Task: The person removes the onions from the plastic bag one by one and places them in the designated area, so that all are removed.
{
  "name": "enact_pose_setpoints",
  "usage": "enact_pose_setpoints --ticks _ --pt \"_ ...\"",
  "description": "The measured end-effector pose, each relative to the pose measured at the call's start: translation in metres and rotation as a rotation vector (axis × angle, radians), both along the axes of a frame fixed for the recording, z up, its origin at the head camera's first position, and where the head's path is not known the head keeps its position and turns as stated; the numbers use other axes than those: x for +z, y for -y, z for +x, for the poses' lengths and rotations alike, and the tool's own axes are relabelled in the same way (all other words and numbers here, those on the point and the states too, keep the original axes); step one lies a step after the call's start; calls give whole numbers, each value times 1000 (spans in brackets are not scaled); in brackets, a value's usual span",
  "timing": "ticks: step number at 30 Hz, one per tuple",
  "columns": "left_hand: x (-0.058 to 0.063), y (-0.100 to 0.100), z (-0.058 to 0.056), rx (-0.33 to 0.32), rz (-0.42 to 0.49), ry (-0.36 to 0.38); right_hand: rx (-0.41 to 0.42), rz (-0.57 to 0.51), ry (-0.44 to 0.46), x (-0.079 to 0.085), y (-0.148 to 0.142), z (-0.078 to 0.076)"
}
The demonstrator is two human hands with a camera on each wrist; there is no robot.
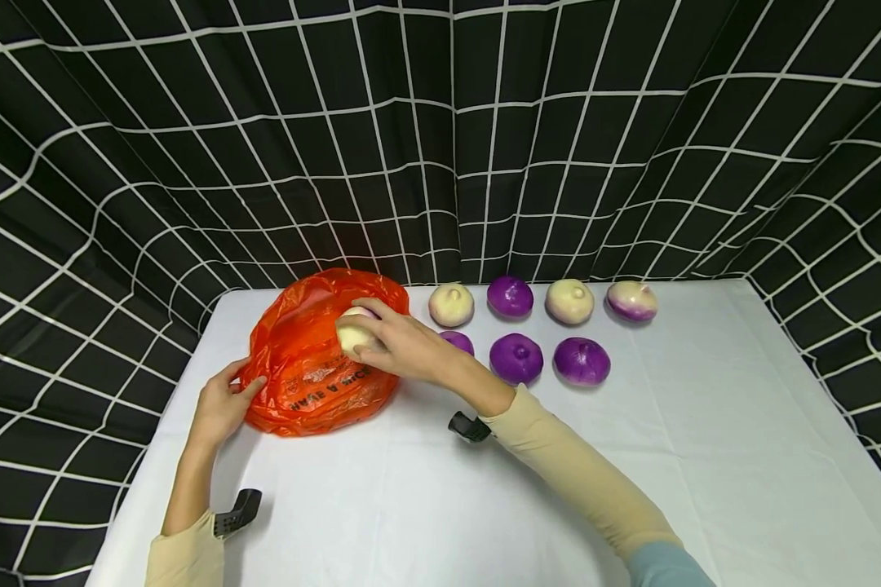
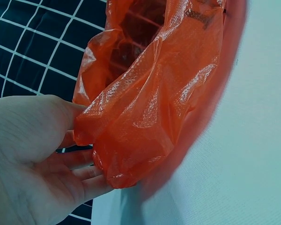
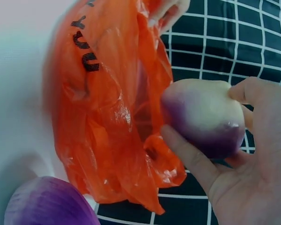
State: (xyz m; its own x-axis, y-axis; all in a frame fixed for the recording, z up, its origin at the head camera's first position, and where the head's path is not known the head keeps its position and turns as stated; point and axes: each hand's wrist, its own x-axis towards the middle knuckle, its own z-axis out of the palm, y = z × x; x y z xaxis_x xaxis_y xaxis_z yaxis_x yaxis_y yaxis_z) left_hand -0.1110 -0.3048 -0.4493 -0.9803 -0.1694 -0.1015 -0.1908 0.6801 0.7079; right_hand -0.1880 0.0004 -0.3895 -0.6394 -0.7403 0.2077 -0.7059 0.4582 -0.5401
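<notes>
My right hand (image 1: pixel 392 338) grips a white-and-purple onion (image 3: pixel 203 115) over the mouth of an orange-red plastic bag (image 1: pixel 316 391). In the right wrist view the thumb and fingers curl round this onion, its purple side close beside the bag's opening. At the bag's left side, my left hand (image 1: pixel 223 399) pinches the rim between thumb and fingers, as the left wrist view also shows. The bag lies on its broad side with dark lettering towards me, its mouth gaping. Its inside is mostly hidden by folds.
Right of the bag, several onions stand in two rows on the white table (image 1: pixel 705 456). The back row holds a cream onion (image 1: pixel 451 306) and a purple onion (image 1: pixel 510 297); in front sits another purple onion (image 1: pixel 516 359). A black gridded curtain (image 1: pixel 455 147) encloses the back and sides.
</notes>
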Motion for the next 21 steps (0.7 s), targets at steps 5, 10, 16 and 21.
enact_pose_setpoints --ticks 5,10,16,21 --pt "1 -1 0 0 -1 3 -5 -63 46 1 -5 2" --pt "1 -2 1 3 10 3 -48 -66 -4 0 -12 2" --pt "2 0 1 -6 0 -8 -138 -74 -72 -1 -22 0" --pt "0 -1 0 -6 8 8 -188 -96 -64 1 -35 -1"
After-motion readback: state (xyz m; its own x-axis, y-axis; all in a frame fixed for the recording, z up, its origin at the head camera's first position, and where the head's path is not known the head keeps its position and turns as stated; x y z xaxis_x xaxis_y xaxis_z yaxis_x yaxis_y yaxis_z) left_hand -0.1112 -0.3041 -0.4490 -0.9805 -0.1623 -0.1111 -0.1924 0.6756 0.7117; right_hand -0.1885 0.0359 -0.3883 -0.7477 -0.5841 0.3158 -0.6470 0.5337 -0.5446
